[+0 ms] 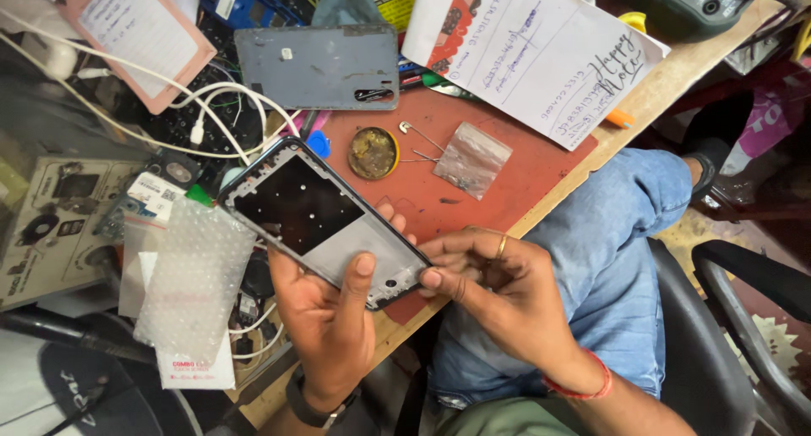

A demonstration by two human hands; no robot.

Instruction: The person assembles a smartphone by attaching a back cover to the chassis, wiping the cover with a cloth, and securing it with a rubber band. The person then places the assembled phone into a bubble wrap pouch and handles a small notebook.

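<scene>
Black rectangular phone frame [317,220], centre frame: clasped in left hand [329,318] grip; right hand [498,288] fingertips pinched on its lower corner. Corner work judged underway; steady hold required.

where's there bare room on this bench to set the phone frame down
The one free patch is the red mat, between the small plastic bag, the round tin and the bench's front edge. Left of the phone frame, held in the left hand, cables, bubble wrap and parts crowd everything. The back holds the grey back cover and papers.

Phone repair workbench: red mat [507,191], phone back cover [317,64], tangled cables [211,106].
</scene>
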